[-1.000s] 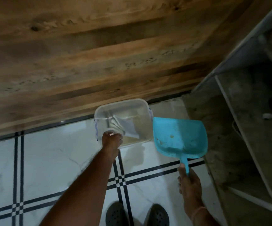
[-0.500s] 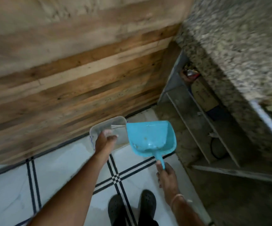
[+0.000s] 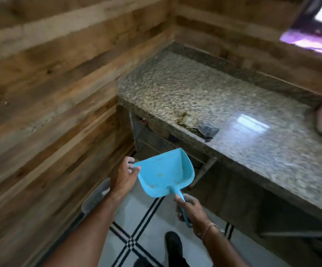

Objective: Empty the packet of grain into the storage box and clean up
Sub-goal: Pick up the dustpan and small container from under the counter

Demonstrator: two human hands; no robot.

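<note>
Your right hand (image 3: 192, 210) fingers clench the dustpan (image 3: 165, 173) handle | left hand (image 3: 124, 177) fingers pinch its rim | storage box (image 3: 96, 197), lower centre, mostly hidden behind your left forearm.

The floor (image 3: 146, 224) is pale tile crossed by dark double stripes. A clear storage box (image 3: 96, 197) rests on it against the wooden wall, below and behind the left hand's fingers (image 3: 131, 165); the forearm covers part of it. A dark shoe (image 3: 173, 244) stands on the tile below the right hand's fingers (image 3: 180, 206). The granite countertop (image 3: 252, 135) lies up and to the right of both sets of fingers; a crumpled scrap (image 3: 187, 121) and a dark flat object (image 3: 208, 130) lie at its front edge.
</note>
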